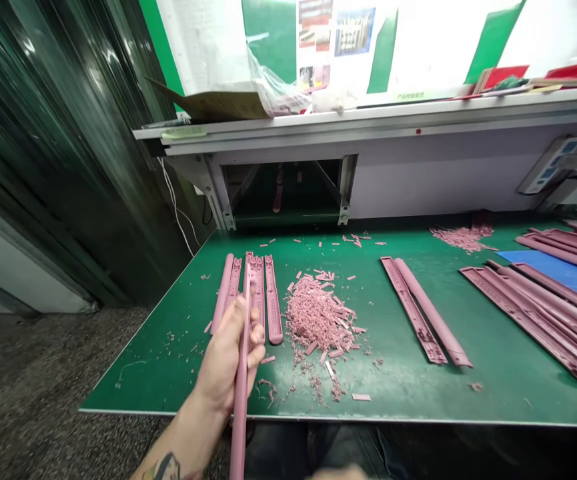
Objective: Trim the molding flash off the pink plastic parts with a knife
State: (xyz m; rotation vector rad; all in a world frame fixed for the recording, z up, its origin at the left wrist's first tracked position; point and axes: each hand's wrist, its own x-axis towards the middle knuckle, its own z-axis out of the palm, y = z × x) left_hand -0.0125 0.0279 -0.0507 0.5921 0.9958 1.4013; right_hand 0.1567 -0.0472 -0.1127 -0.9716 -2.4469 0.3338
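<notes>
My left hand [231,350] is closed around a long, narrow pink plastic molded part [239,413], held on edge with its far end raised over the bench. Just beyond it lie several shorter pink molded parts [274,307], side by side, some with their ribbed inner faces up. To the right of the hand is a heap of pink plastic shavings and small offcuts [318,313]. Only a blurred sliver of my right hand [341,473] shows at the bottom edge, its fingers not discernible.
Two long pink parts [418,310] rest right of the heap on the green bench top [168,373]. More long parts [543,320] lie at far right near a blue sheet [563,270]. Behind, an opening [288,190] sits under a shelf [368,120]. A power strip [551,163] hangs right.
</notes>
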